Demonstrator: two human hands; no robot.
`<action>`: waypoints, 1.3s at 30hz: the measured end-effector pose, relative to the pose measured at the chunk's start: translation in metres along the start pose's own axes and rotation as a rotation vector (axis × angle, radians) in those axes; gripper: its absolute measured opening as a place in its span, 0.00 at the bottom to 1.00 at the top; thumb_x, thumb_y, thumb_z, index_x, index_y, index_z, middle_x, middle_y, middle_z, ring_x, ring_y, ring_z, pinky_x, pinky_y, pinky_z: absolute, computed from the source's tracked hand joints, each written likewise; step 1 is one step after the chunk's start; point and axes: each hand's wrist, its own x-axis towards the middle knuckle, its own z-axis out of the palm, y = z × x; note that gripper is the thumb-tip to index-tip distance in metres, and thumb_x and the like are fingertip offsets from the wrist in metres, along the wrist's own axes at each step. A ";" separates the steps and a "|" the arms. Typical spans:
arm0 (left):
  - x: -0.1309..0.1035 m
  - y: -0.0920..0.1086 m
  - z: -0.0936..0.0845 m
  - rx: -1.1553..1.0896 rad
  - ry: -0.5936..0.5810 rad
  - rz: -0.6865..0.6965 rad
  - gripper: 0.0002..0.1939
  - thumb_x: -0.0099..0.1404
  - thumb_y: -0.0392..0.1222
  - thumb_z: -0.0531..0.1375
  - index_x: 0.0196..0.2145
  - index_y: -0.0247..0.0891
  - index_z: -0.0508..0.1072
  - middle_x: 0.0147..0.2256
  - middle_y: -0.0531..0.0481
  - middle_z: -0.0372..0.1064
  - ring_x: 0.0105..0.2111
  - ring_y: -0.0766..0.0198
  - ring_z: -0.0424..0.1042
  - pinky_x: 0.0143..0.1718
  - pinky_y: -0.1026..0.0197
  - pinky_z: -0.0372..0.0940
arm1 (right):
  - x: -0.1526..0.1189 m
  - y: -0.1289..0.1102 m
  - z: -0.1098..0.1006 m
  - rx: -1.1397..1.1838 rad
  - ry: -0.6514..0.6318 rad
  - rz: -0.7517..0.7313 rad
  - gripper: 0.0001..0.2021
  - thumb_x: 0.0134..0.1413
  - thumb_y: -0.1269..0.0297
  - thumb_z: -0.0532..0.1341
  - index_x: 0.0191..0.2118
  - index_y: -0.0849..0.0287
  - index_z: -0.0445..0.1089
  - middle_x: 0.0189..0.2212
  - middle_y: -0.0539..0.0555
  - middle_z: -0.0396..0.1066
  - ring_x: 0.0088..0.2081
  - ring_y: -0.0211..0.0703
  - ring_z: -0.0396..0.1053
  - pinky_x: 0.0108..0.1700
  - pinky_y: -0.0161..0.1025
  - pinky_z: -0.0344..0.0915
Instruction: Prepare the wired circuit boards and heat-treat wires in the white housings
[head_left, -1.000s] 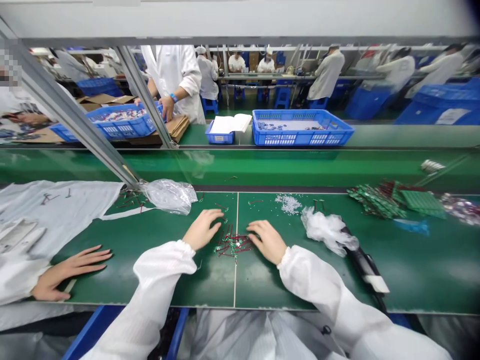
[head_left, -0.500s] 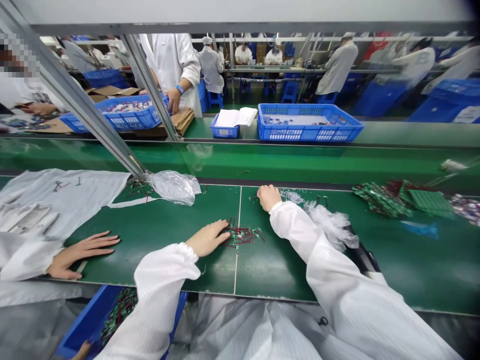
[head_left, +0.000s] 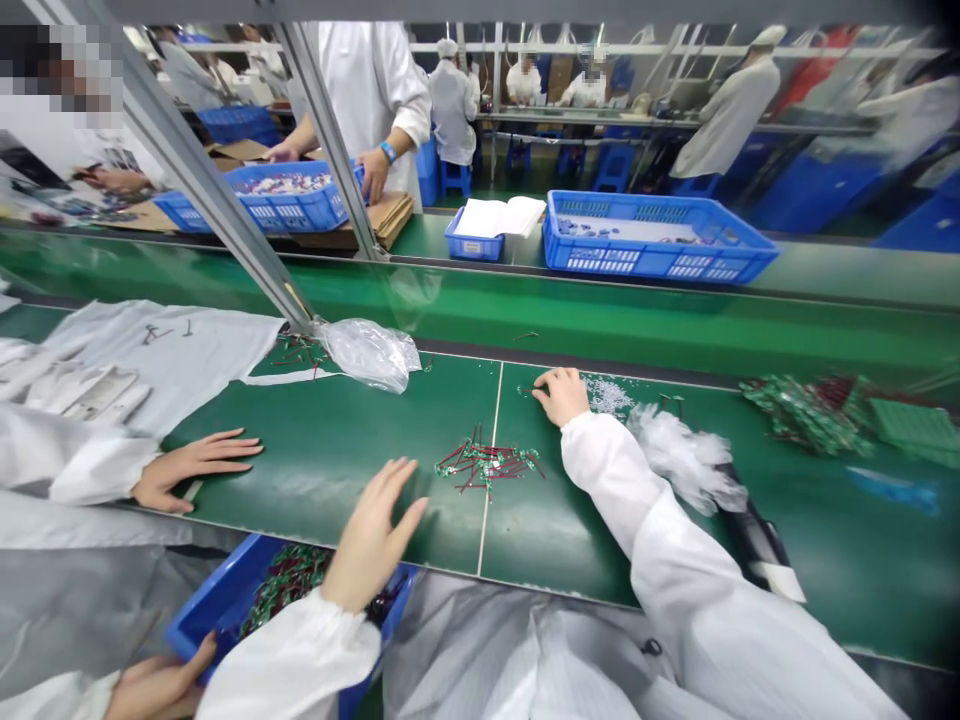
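My left hand [head_left: 379, 535] is open, fingers spread, above the bench's front edge and partly over a blue bin [head_left: 214, 597] of small green circuit boards with red wires. To its right, a loose pile of small green boards with red wires [head_left: 487, 460] lies across the white line on the green bench. My right hand [head_left: 564, 396] rests on the bench beyond that pile, fingers curled and closed at the tips. A tiny green piece [head_left: 523, 390] lies by those fingertips; what they hold is too small to make out. Small clear bits [head_left: 607, 396] lie just right of this hand.
A co-worker's hand [head_left: 196, 466] lies flat on the bench at left; another hand [head_left: 161, 685] touches the blue bin. Crumpled plastic [head_left: 686, 455], a black tool [head_left: 757, 540] and stacked green boards [head_left: 810, 415] are at right. A slanted metal post [head_left: 217, 190] crosses the left.
My left hand has left the wired boards and moved back toward the bench's front edge. My right hand stays near the clear bits. The view has shifted, and a co-worker's hand shows more at the bin.
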 end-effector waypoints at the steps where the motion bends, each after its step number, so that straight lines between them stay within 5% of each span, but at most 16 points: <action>1: 0.006 0.013 0.010 0.025 -0.013 0.074 0.25 0.66 0.50 0.50 0.59 0.41 0.59 0.61 0.44 0.55 0.62 0.55 0.49 0.61 0.48 0.51 | 0.009 -0.001 0.000 -0.004 -0.024 0.006 0.08 0.57 0.64 0.58 0.36 0.60 0.73 0.43 0.62 0.67 0.49 0.58 0.57 0.47 0.50 0.59; 6: 0.044 0.069 0.073 0.198 -0.201 0.465 0.26 0.66 0.45 0.53 0.61 0.45 0.57 0.64 0.46 0.47 0.65 0.51 0.41 0.62 0.39 0.44 | 0.021 -0.008 -0.010 0.010 -0.065 -0.072 0.06 0.56 0.69 0.58 0.30 0.62 0.70 0.38 0.62 0.68 0.46 0.56 0.60 0.47 0.49 0.58; 10: 0.056 0.071 0.095 0.279 -0.200 0.537 0.21 0.67 0.43 0.52 0.57 0.45 0.61 0.61 0.46 0.54 0.63 0.51 0.47 0.62 0.38 0.44 | -0.019 -0.007 -0.019 0.082 -0.033 -0.116 0.10 0.61 0.66 0.51 0.36 0.61 0.67 0.36 0.59 0.69 0.40 0.50 0.65 0.45 0.46 0.62; 14: 0.043 0.050 0.078 0.301 -0.143 0.423 0.19 0.67 0.39 0.51 0.56 0.42 0.64 0.59 0.45 0.59 0.62 0.51 0.50 0.62 0.40 0.46 | -0.080 -0.022 -0.002 0.173 -0.011 -0.140 0.13 0.63 0.63 0.46 0.46 0.63 0.63 0.46 0.63 0.67 0.48 0.48 0.65 0.49 0.45 0.64; 17: 0.023 0.031 0.054 0.263 -0.078 0.310 0.19 0.68 0.39 0.49 0.55 0.40 0.65 0.59 0.45 0.59 0.62 0.53 0.51 0.61 0.42 0.49 | -0.110 -0.054 0.021 0.245 -0.005 -0.230 0.27 0.62 0.55 0.50 0.60 0.68 0.51 0.60 0.66 0.53 0.62 0.52 0.50 0.60 0.51 0.54; 21: -0.011 -0.001 0.018 0.158 0.130 0.139 0.18 0.69 0.43 0.47 0.53 0.40 0.66 0.58 0.44 0.59 0.61 0.55 0.52 0.60 0.44 0.53 | -0.110 -0.112 0.041 0.263 -0.125 -0.380 0.36 0.59 0.48 0.52 0.64 0.68 0.44 0.65 0.65 0.43 0.65 0.54 0.42 0.64 0.54 0.46; 27: -0.080 -0.049 -0.028 0.152 0.451 -0.237 0.19 0.67 0.49 0.49 0.44 0.36 0.72 0.50 0.40 0.67 0.54 0.51 0.62 0.55 0.45 0.58 | -0.094 -0.190 0.062 0.311 -0.252 -0.576 0.36 0.57 0.48 0.54 0.63 0.71 0.50 0.64 0.66 0.47 0.64 0.56 0.45 0.64 0.52 0.45; 32: -0.115 -0.058 -0.036 0.187 0.561 -0.430 0.18 0.65 0.51 0.49 0.40 0.37 0.73 0.48 0.41 0.68 0.50 0.52 0.66 0.51 0.47 0.61 | -0.120 -0.241 0.073 0.406 -0.317 -0.794 0.32 0.57 0.49 0.55 0.60 0.69 0.56 0.61 0.65 0.54 0.62 0.55 0.48 0.64 0.51 0.47; 39: -0.109 -0.067 -0.038 0.179 0.555 -0.463 0.21 0.65 0.52 0.48 0.43 0.34 0.72 0.50 0.39 0.66 0.52 0.51 0.64 0.55 0.47 0.57 | -0.186 -0.285 0.085 0.536 -0.362 -1.055 0.31 0.58 0.51 0.54 0.58 0.72 0.56 0.57 0.67 0.58 0.60 0.54 0.51 0.63 0.47 0.50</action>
